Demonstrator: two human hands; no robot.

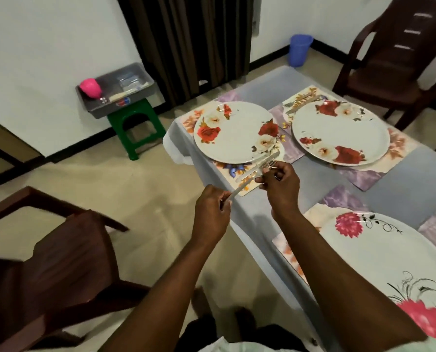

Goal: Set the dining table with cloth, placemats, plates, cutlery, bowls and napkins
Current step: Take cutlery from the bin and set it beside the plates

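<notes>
Slim shiny knife [239, 189], round floral plate [234, 133]

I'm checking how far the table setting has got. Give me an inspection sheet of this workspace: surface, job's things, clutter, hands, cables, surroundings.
Surface: table covered with a pale cloth; floral placemats under the plates.
Job's things: rose plate at the near left place, second rose plate beside it, pink-flower plate nearest the camera; cutlery lies by the second rose plate. No bowls or napkins seen on the table.
Clutter: nothing seen.
Hands: left hand holds a knife by its handle; right hand holds a fork by the first plate.
Cables: nothing seen.
Surroundings: grey tray with a pink cup on a green stool; blue bin; brown chairs; dark curtain.
</notes>
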